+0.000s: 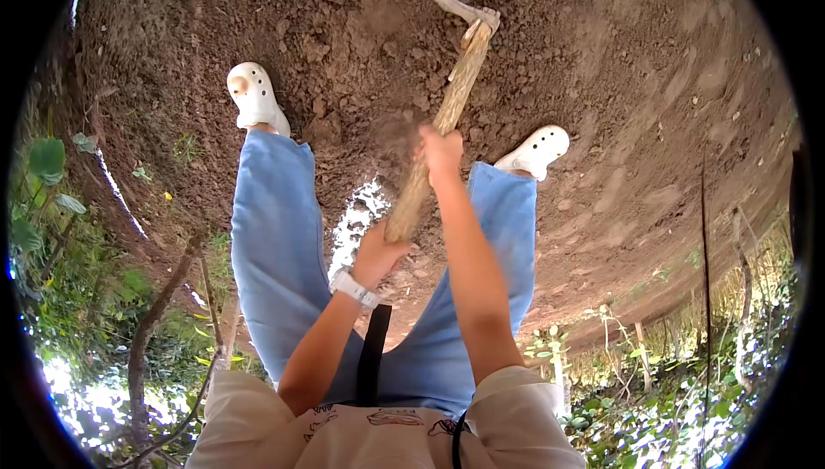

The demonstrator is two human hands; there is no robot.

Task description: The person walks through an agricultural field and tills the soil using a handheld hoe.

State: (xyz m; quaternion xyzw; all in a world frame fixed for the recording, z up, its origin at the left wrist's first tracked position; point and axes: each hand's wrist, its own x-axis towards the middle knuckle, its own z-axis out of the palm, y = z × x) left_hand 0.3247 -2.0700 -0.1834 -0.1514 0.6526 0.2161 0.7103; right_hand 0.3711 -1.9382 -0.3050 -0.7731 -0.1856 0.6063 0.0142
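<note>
A hoe (pixel 460 81) with a rough wooden handle slants up and to the right between my legs. Its narrow, soil-coloured metal blade (pixel 454 5) points left, close over the loose brown soil (pixel 344 48). Wrapped round the lower end of the handle is my left hand (pixel 380 256), closed, with a white watch (pixel 354 289) on the wrist. My right hand (pixel 441 153) grips the same handle higher up, nearer the blade, its fingers also closed.
My feet stand apart on the soil in white clogs, one left (pixel 256 95) and one right (pixel 537 151). Green plants (pixel 47 161) and thin stems (pixel 159 323) grow at the left. More leafy growth (pixel 653 383) edges the ground at lower right.
</note>
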